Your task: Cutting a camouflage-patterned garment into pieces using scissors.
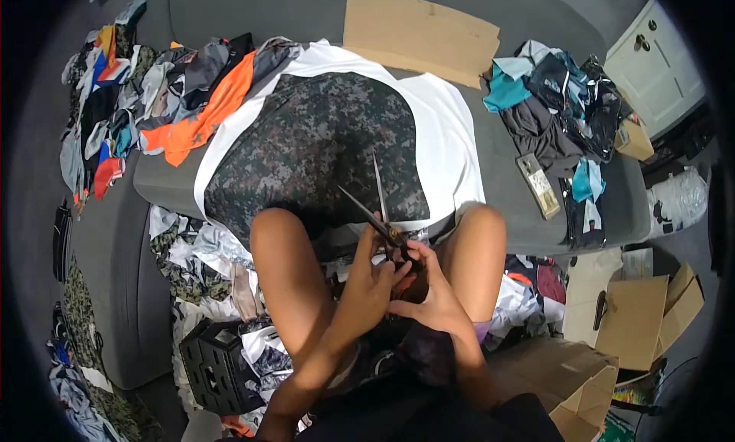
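Note:
Between my knees, my left hand (371,285) and my right hand (427,289) both grip large scissors (387,228) around the dark handles and pivot, fingers closed. The two steel blades stand apart, pointing away from me over dark digital-camouflage fabric (321,136). That fabric lies with a white border (444,128) on the grey sofa seat in front of me. What is under my hands, between my legs, is partly hidden.
Scrap cloth piles (115,105) lie left, more clothing and bags (559,97) right, beside a long pale box (537,183). A cardboard sheet (421,36) leans behind. Around my legs are scraps (199,258), a black crate (218,365) and cardboard boxes (635,319).

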Action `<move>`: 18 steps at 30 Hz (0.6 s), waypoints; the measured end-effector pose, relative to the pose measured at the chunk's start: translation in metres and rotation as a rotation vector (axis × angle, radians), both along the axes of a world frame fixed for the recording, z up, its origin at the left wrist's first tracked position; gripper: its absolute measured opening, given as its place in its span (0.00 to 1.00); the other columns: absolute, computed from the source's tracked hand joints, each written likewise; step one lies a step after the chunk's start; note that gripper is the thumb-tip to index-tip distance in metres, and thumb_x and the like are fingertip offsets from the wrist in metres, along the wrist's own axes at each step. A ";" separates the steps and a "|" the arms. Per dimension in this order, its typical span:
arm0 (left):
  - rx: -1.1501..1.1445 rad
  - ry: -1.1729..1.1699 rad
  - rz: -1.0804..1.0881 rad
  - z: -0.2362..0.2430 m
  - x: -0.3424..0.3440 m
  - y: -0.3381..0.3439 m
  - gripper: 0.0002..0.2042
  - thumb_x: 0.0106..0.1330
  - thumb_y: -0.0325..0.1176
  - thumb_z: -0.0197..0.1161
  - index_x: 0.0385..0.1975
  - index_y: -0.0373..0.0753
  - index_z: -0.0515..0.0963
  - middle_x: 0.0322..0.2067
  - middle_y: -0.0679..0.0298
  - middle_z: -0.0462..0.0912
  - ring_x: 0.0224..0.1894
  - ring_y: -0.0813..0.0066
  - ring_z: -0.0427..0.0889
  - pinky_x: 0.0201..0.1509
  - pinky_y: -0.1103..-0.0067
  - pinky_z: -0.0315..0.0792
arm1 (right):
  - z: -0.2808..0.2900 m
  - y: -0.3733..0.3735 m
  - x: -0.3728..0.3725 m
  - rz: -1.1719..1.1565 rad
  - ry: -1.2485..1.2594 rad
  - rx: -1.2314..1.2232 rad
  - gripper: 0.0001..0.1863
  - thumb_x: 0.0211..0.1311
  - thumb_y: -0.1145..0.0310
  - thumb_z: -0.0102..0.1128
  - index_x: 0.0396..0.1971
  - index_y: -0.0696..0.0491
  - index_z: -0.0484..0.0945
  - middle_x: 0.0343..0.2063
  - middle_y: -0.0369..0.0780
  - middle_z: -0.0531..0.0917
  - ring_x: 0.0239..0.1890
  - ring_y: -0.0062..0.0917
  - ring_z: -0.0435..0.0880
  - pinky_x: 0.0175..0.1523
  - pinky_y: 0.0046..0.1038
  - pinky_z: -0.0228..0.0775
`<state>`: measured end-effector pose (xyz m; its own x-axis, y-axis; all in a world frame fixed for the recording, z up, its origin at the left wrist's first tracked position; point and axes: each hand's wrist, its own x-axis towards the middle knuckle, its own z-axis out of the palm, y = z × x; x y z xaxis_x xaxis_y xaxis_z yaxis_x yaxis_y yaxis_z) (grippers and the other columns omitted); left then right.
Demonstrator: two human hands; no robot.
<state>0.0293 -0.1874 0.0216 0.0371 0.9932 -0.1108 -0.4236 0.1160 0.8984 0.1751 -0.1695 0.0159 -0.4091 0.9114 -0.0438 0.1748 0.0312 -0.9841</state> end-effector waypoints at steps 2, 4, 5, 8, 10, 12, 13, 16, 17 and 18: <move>-0.030 0.116 -0.096 -0.006 0.008 -0.008 0.28 0.67 0.20 0.42 0.68 0.38 0.49 0.53 0.51 0.69 0.47 0.72 0.74 0.53 0.78 0.72 | -0.008 -0.007 0.007 0.044 0.017 0.030 0.48 0.40 0.75 0.72 0.64 0.56 0.54 0.58 0.45 0.66 0.54 0.35 0.69 0.62 0.30 0.56; -0.050 0.171 -0.143 -0.007 0.011 -0.013 0.28 0.67 0.21 0.42 0.69 0.39 0.47 0.51 0.50 0.71 0.44 0.73 0.74 0.51 0.79 0.73 | -0.014 -0.013 0.015 0.067 0.024 0.040 0.50 0.39 0.75 0.72 0.65 0.56 0.52 0.60 0.46 0.65 0.55 0.36 0.68 0.64 0.31 0.55; 0.044 0.296 -0.165 -0.005 0.011 -0.013 0.28 0.67 0.22 0.43 0.68 0.37 0.49 0.51 0.51 0.71 0.45 0.74 0.74 0.50 0.80 0.72 | -0.017 -0.017 0.019 0.071 0.111 -0.013 0.51 0.39 0.74 0.72 0.65 0.57 0.52 0.59 0.46 0.66 0.54 0.35 0.68 0.63 0.30 0.55; 0.332 0.674 -0.225 0.006 0.008 -0.006 0.26 0.67 0.25 0.46 0.67 0.34 0.55 0.50 0.55 0.74 0.46 0.76 0.73 0.47 0.84 0.70 | -0.025 -0.023 0.029 0.083 0.374 -0.169 0.52 0.38 0.73 0.73 0.66 0.58 0.52 0.54 0.44 0.69 0.52 0.31 0.68 0.61 0.27 0.55; 0.154 0.624 -0.453 0.027 -0.007 0.016 0.23 0.69 0.29 0.46 0.64 0.32 0.60 0.41 0.58 0.79 0.37 0.78 0.73 0.38 0.85 0.67 | -0.039 -0.023 0.036 0.104 0.465 -0.232 0.51 0.39 0.72 0.73 0.65 0.58 0.52 0.52 0.43 0.70 0.50 0.29 0.68 0.59 0.25 0.56; 0.163 0.603 -0.514 0.037 -0.014 0.032 0.22 0.70 0.30 0.46 0.63 0.31 0.62 0.39 0.61 0.80 0.33 0.78 0.72 0.36 0.85 0.66 | -0.050 -0.022 0.040 0.152 0.654 -0.342 0.50 0.40 0.70 0.72 0.65 0.58 0.54 0.47 0.41 0.72 0.47 0.26 0.69 0.54 0.22 0.58; 0.176 0.580 -0.578 0.039 -0.016 0.040 0.21 0.70 0.31 0.47 0.62 0.31 0.64 0.37 0.63 0.81 0.30 0.79 0.71 0.34 0.84 0.65 | -0.053 -0.022 0.042 0.171 0.747 -0.395 0.49 0.41 0.69 0.72 0.65 0.59 0.54 0.44 0.40 0.73 0.45 0.25 0.69 0.52 0.21 0.59; 0.182 0.656 -0.588 0.030 -0.024 0.066 0.21 0.70 0.32 0.47 0.61 0.31 0.64 0.39 0.63 0.81 0.31 0.79 0.72 0.35 0.84 0.66 | -0.051 -0.023 0.036 0.124 0.732 -0.411 0.48 0.41 0.66 0.72 0.65 0.58 0.56 0.40 0.39 0.73 0.41 0.22 0.69 0.48 0.19 0.59; 0.185 0.693 -0.589 0.024 -0.026 0.074 0.21 0.71 0.33 0.48 0.61 0.31 0.65 0.39 0.63 0.81 0.32 0.79 0.73 0.36 0.85 0.67 | -0.050 -0.023 0.033 0.104 0.723 -0.420 0.48 0.42 0.65 0.72 0.64 0.58 0.57 0.37 0.38 0.73 0.40 0.21 0.69 0.46 0.18 0.58; 0.187 0.729 -0.591 0.019 -0.028 0.079 0.21 0.71 0.33 0.48 0.60 0.30 0.65 0.40 0.62 0.82 0.33 0.79 0.74 0.36 0.85 0.68 | -0.050 -0.022 0.030 0.083 0.712 -0.429 0.47 0.42 0.63 0.72 0.64 0.58 0.58 0.35 0.37 0.73 0.38 0.20 0.70 0.44 0.18 0.58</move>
<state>0.0012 -0.1083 0.0402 0.5228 0.8398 -0.1464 0.3286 -0.0401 0.9436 0.2050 -0.1912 -0.0342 -0.5357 0.8400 -0.0862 -0.4794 -0.3866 -0.7878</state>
